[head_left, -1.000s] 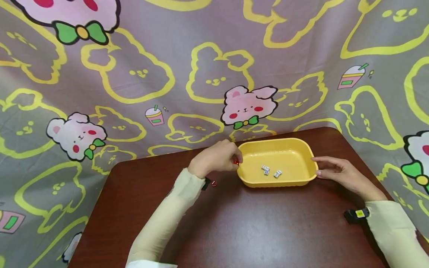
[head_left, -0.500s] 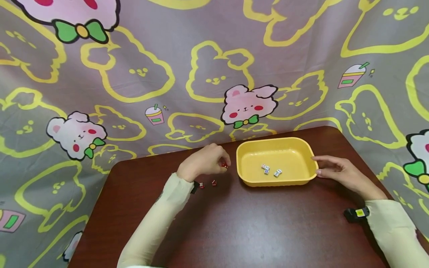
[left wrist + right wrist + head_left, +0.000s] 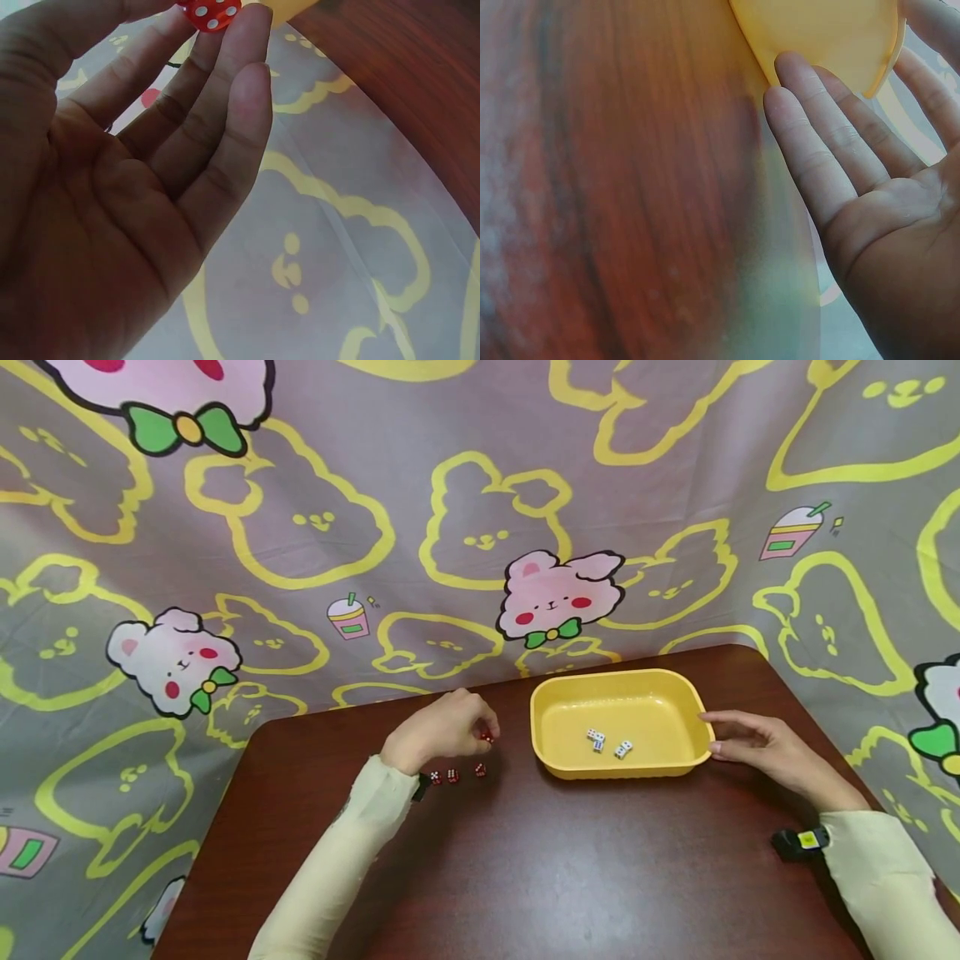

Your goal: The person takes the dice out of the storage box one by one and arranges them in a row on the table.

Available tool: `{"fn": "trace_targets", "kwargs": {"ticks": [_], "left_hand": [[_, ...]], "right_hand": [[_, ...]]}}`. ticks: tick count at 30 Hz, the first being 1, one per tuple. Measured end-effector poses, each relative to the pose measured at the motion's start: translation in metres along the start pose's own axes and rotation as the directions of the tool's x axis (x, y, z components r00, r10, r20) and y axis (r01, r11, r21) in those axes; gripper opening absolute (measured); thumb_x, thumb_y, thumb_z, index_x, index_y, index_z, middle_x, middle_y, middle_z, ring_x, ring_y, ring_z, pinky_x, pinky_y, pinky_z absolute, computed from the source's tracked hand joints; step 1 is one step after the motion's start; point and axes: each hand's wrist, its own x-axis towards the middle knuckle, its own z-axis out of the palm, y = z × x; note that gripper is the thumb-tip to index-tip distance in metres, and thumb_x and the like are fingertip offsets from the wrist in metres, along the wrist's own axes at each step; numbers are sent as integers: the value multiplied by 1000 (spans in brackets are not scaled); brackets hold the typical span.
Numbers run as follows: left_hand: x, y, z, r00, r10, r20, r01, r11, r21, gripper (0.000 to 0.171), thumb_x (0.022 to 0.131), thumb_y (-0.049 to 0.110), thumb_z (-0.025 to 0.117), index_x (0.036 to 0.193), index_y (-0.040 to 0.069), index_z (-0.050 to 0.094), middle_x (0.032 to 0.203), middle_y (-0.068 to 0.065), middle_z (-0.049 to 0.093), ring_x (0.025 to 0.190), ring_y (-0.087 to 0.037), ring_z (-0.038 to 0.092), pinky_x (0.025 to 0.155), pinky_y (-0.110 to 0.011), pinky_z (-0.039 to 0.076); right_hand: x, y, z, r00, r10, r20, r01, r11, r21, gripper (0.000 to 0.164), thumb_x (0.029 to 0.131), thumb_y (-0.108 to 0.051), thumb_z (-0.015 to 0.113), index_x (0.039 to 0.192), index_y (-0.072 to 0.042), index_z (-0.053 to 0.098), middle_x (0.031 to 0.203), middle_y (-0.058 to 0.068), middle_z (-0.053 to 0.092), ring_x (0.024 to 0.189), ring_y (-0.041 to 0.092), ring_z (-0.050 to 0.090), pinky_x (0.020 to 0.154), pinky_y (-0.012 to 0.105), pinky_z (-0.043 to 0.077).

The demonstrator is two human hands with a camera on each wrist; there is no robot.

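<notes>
Red die (image 3: 487, 737) is pinched in my L hand (image 3: 442, 728), held at the fingertips, off the L end of the yellow tray (image 3: 615, 771), w/ a strip of table (image 3: 514, 752) btwn; can't tell if the die touches the tabletop. Relation that counts, IMO: tray lies to the R of the held die, abt level w/ it, long axis running roughly L to R, so its short L wall is the side facing this hand. 3 loose red dice (image 3: 453, 776) sit off that same end, approx in line w/ the tray's near long side; the one closest to the tray is a bit apart from the other 2, which sit next to each other. L hand is by far the nearer to all of them. My R hand (image 3: 768, 747) is at the tray's opp. end, thumb + a finger touching its rim, fingers extended, not curled round it; a light steadying touch, I'd guess. White dice (image 3: 598, 745) lie on the tray floor, abt mid-length, toward its near wall.
</notes>
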Motion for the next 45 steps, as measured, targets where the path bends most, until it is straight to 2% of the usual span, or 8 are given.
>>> {"fn": "trace_targets", "kwargs": {"ticks": [9,19,34,41,45], "left_hand": [[-13,-15,6,999,-34,-2,34,999,2,12,77,15,71,84,24,72,73,13,65,63,-5,57,63,-23,49],[-29,-32,12,997,-76,-4,76,997,-27,12,76,15,73,85,24,73,79,13,68,67,-6,59,68,-25,50],[-52,-59,21,990,-142,17,143,987,-69,14,77,11,75,90,15,75,81,8,69,66,-7,59,66,-25,50],[-64,-71,27,988,-156,2,156,985,-74,13,76,9,75,89,12,75,80,7,69,67,-7,59,67,-27,51],[-68,-77,30,982,-189,8,189,979,-78,14,76,9,76,89,12,75,80,6,69,67,-7,59,66,-26,51]], "right_hand": [[0,0,-2,1000,8,7,-7,1000,-18,50,90,-4,65,136,6,48,110,-16,67,91,4,71,74,27,59],[-1,-1,-2,1000,22,11,-21,1000,-16,51,90,-5,65,137,5,47,112,-14,68,92,6,71,74,27,58],[0,-2,-3,1000,12,13,-12,1000,-7,51,90,-4,65,137,5,47,112,-14,68,91,5,71,74,27,58],[0,-1,-2,1000,4,10,-4,1000,-9,50,90,-3,64,136,6,47,112,-12,68,91,6,71,74,28,59],[0,-1,-2,1000,8,9,-8,1000,-22,50,90,-4,65,136,5,48,112,-14,68,91,5,71,74,27,59]]}}
